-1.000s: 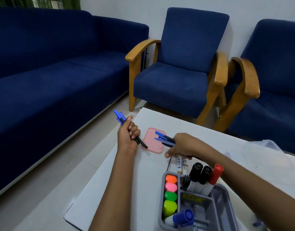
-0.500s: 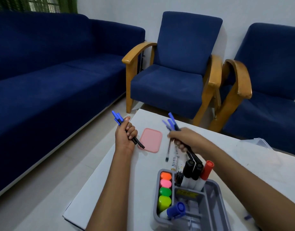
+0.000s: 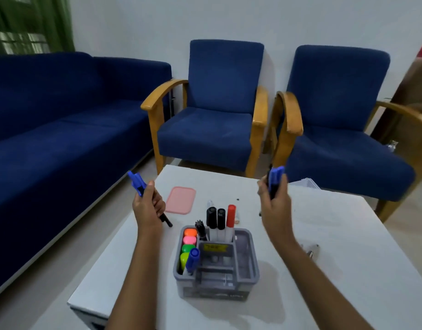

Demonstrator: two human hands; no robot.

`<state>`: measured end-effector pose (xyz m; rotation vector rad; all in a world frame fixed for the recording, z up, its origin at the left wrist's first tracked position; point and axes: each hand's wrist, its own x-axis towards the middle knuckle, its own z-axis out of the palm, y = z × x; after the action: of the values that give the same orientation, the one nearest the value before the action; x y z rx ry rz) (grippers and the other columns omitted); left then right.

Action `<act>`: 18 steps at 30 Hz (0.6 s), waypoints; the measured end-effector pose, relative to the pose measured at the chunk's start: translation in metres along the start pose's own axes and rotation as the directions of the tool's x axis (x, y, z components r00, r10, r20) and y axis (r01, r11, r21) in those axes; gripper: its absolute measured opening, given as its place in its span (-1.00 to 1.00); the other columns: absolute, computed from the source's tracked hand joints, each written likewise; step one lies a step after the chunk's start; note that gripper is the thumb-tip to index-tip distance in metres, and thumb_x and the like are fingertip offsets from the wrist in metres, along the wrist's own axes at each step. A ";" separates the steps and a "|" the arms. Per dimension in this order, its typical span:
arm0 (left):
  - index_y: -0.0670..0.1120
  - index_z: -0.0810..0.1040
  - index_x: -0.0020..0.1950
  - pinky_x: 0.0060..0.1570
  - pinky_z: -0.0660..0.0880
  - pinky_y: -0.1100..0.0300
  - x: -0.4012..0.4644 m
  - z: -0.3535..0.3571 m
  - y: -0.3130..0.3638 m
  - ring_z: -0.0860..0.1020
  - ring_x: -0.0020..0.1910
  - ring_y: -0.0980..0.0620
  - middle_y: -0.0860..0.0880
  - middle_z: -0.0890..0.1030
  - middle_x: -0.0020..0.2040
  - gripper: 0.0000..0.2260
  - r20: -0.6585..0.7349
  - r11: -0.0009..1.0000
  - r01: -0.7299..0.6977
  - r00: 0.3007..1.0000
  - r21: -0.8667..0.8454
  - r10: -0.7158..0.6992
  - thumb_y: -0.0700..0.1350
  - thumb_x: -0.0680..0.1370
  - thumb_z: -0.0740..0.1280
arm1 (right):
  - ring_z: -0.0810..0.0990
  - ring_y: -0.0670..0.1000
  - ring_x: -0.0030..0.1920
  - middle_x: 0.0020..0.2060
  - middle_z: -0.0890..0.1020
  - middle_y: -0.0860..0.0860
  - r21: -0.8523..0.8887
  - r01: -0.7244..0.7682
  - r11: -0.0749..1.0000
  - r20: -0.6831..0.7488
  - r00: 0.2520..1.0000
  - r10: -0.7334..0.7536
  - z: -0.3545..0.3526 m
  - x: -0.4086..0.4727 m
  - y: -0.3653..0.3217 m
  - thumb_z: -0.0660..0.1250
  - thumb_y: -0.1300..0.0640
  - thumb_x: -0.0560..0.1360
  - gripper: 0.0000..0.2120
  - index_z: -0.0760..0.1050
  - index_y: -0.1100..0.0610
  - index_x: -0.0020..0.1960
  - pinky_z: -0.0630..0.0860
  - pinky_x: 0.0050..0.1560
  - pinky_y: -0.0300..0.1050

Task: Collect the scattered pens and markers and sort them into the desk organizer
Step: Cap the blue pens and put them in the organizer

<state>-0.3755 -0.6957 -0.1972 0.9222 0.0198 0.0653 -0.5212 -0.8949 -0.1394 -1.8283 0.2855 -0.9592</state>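
A grey desk organizer (image 3: pixel 249 263) stands on the white table (image 3: pixel 336 270) in front of me. It holds several highlighters (image 3: pixel 190 241) in its left slot, two black-capped markers (image 3: pixel 216 217), a red-capped marker (image 3: pixel 231 215) and a blue-capped marker (image 3: pixel 193 258). My left hand (image 3: pixel 148 207) grips a bundle of blue-capped black pens (image 3: pixel 136 183) to the left of the organizer. Raised at the right, my right hand (image 3: pixel 274 206) grips another bundle of blue-capped pens (image 3: pixel 274 179). A white marker (image 3: pixel 210 203) lies on the table behind the organizer.
A pink lid (image 3: pixel 181 200) lies flat on the table's far left. A clear plastic container (image 3: pixel 305 183) sits at the far edge, small items (image 3: pixel 311 250) at the right. Blue sofa (image 3: pixel 62 129) left, two blue armchairs (image 3: pixel 212 120) beyond the table.
My right hand lifted its pens up and moved to the right, away from the organizer. The left hand kept its grip on its pens. The camera tilted up and back.
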 end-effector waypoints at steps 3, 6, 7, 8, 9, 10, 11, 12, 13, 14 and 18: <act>-0.06 0.26 -0.32 -0.63 0.12 0.37 -0.027 0.005 0.003 0.18 -0.63 0.20 0.12 0.26 -0.57 -0.70 0.017 0.996 -0.048 0.999 0.080 0.047 -0.15 0.59 0.24 | 0.51 0.02 -0.33 -0.31 0.53 0.07 -0.085 -0.089 0.992 0.071 0.993 0.095 0.012 -0.024 0.033 0.19 0.21 0.60 -0.91 0.34 0.03 0.01 0.44 -0.29 -0.21; -0.07 0.29 -0.29 -0.62 0.15 0.37 -0.043 0.006 0.006 0.19 -0.61 0.21 0.11 0.29 -0.57 -0.73 0.044 0.984 -0.075 0.997 0.160 0.069 -0.15 0.59 0.25 | 0.57 0.02 -0.22 -0.26 0.57 0.04 -0.049 -0.118 0.992 0.100 0.987 0.123 0.010 -0.028 0.045 0.19 0.24 0.59 -0.96 0.38 0.14 0.03 0.47 -0.18 -0.44; -0.06 0.28 -0.29 -0.62 0.15 0.37 -0.046 0.005 0.007 0.19 -0.61 0.20 0.10 0.29 -0.56 -0.73 0.055 0.981 -0.079 0.996 0.176 0.070 -0.15 0.59 0.26 | 0.59 0.03 -0.19 -0.25 0.59 0.04 -0.002 -0.124 0.992 0.079 0.989 0.124 0.007 -0.026 0.042 0.19 0.24 0.59 -0.96 0.39 0.15 0.03 0.49 -0.13 -0.44; -0.06 0.27 -0.30 -0.61 0.15 0.36 -0.049 0.005 0.006 0.18 -0.60 0.20 0.10 0.28 -0.56 -0.72 0.063 0.979 -0.080 0.996 0.188 0.069 -0.16 0.59 0.26 | 0.60 0.01 -0.17 -0.24 0.59 0.04 0.039 -0.124 0.991 0.061 0.991 0.122 0.005 -0.024 0.040 0.19 0.24 0.59 -0.96 0.40 0.16 0.03 0.51 -0.08 -0.42; -0.06 0.25 -0.30 -0.61 0.15 0.36 -0.052 0.004 0.004 0.18 -0.60 0.20 0.10 0.28 -0.56 -0.70 0.068 0.976 -0.078 0.996 0.204 0.065 -0.17 0.59 0.26 | 0.60 -0.01 -0.16 -0.24 0.59 0.03 0.068 -0.123 0.990 0.053 0.991 0.119 0.003 -0.023 0.039 0.19 0.24 0.59 -0.95 0.40 0.16 0.04 0.52 -0.04 -0.38; -0.06 0.25 -0.31 -0.62 0.15 0.36 -0.054 0.004 0.002 0.19 -0.61 0.20 0.10 0.28 -0.57 -0.70 0.074 0.972 -0.071 0.996 0.224 0.056 -0.18 0.59 0.26 | 0.59 -0.01 -0.17 -0.24 0.57 0.01 0.078 -0.129 0.988 0.058 0.990 0.125 0.002 -0.023 0.041 0.19 0.25 0.60 -0.95 0.40 0.16 0.04 0.53 -0.03 -0.33; -0.07 0.24 -0.32 -0.62 0.16 0.37 -0.057 0.004 -0.001 0.19 -0.61 0.21 0.11 0.28 -0.57 -0.69 0.083 0.965 -0.060 0.996 0.254 0.040 -0.18 0.59 0.25 | 0.57 -0.01 -0.20 -0.26 0.55 0.00 0.066 -0.146 0.987 0.074 0.987 0.142 0.002 -0.025 0.045 0.18 0.26 0.60 -0.94 0.39 0.16 0.05 0.53 -0.05 -0.26; -0.07 0.23 -0.32 -0.62 0.16 0.37 -0.059 0.006 -0.003 0.19 -0.61 0.21 0.12 0.28 -0.58 -0.68 0.094 0.956 -0.052 0.995 0.288 0.026 -0.18 0.60 0.25 | 0.54 -0.01 -0.24 -0.27 0.53 -0.01 0.035 -0.167 0.985 0.091 0.982 0.163 0.000 -0.028 0.050 0.17 0.26 0.60 -0.93 0.39 0.15 0.06 0.53 -0.10 -0.21; -0.07 0.23 -0.33 -0.62 0.17 0.38 -0.061 0.007 -0.005 0.20 -0.61 0.21 0.13 0.27 -0.58 -0.67 0.098 0.948 -0.046 0.995 0.314 0.016 -0.18 0.60 0.24 | 0.50 -0.02 -0.27 -0.29 0.51 -0.01 0.004 -0.185 0.983 0.113 0.977 0.183 -0.001 -0.032 0.054 0.17 0.26 0.60 -0.93 0.38 0.14 0.07 0.52 -0.16 -0.19; -0.07 0.22 -0.33 -0.61 0.17 0.38 -0.062 0.008 -0.005 0.20 -0.61 0.22 0.14 0.27 -0.58 -0.67 0.096 0.945 -0.044 0.995 0.325 0.013 -0.18 0.61 0.23 | 0.48 -0.02 -0.30 -0.30 0.50 -0.01 -0.009 -0.196 0.981 0.129 0.972 0.195 -0.001 -0.033 0.057 0.17 0.25 0.60 -0.93 0.38 0.13 0.06 0.51 -0.22 -0.21; -0.07 0.25 -0.31 -0.62 0.16 0.37 -0.062 0.006 0.001 0.19 -0.60 0.19 0.13 0.27 -0.56 -0.69 0.064 0.936 0.002 0.998 0.351 -0.027 -0.13 0.61 0.23 | 0.36 -0.03 -0.46 -0.41 0.42 0.05 0.119 -0.322 0.939 0.115 0.944 0.309 -0.006 -0.031 0.049 0.30 0.19 0.54 -0.92 0.41 0.09 -0.10 0.43 -0.48 -0.24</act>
<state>-0.4367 -0.7036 -0.1934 1.2822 -0.0255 0.0165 -0.5355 -0.9036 -0.1955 -1.6356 0.4307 -0.6494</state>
